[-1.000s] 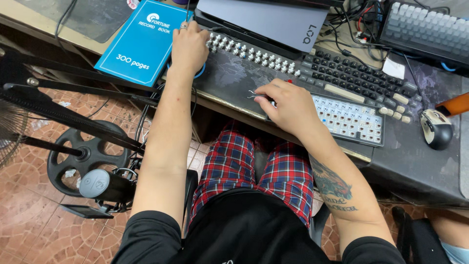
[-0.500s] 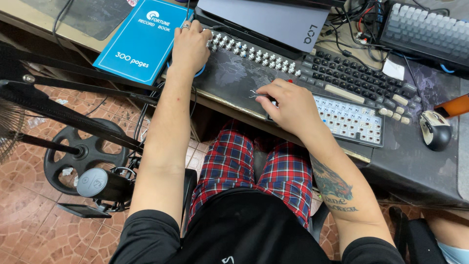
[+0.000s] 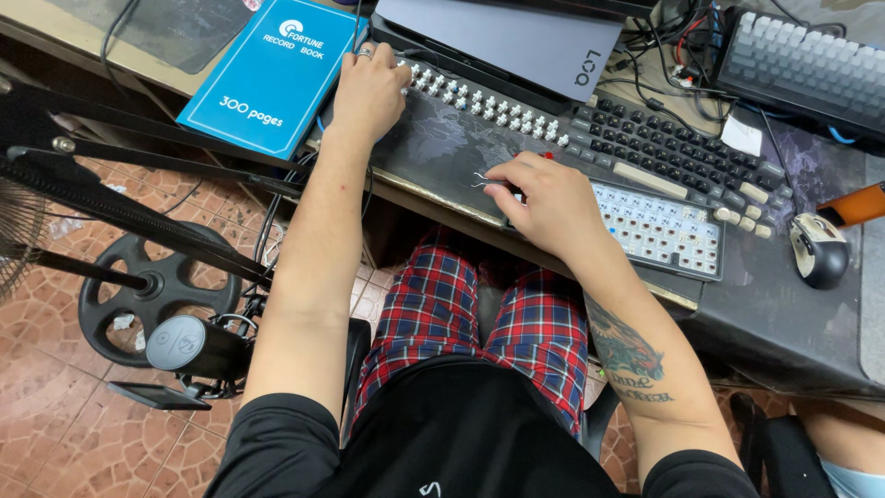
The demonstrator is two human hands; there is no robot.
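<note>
The worktop [image 3: 784, 314] is crowded: its front edge runs on a slant just above the person's red-and-blue checked shorts [image 3: 479, 314], and little bare room is left beyond the dark printed desk mat [image 3: 433, 152]. A blue hardback record book [image 3: 272, 74] lies at the left corner, partly over the edge, and a closed grey laptop [image 3: 498, 37] sits behind the mat. To the right are a dark keyboard with black and cream keycaps [image 3: 682, 157], a white bare keyboard plate with its caps off [image 3: 659, 226], a grey-and-black computer mouse [image 3: 819, 249] and a grey-capped keyboard [image 3: 802, 65] at the back. Below the edge is a reddish tiled floor [image 3: 55, 369] with a black fan stand [image 3: 157, 286].

The left hand [image 3: 369, 92] lies flat, fingers spread, on the left end of a row of loose white keycaps [image 3: 479, 106]. The right hand [image 3: 544, 198] is curled, pinching a thin wire keycap puller [image 3: 484, 181] at its fingertips, over the mat just left of the bare plate.
</note>
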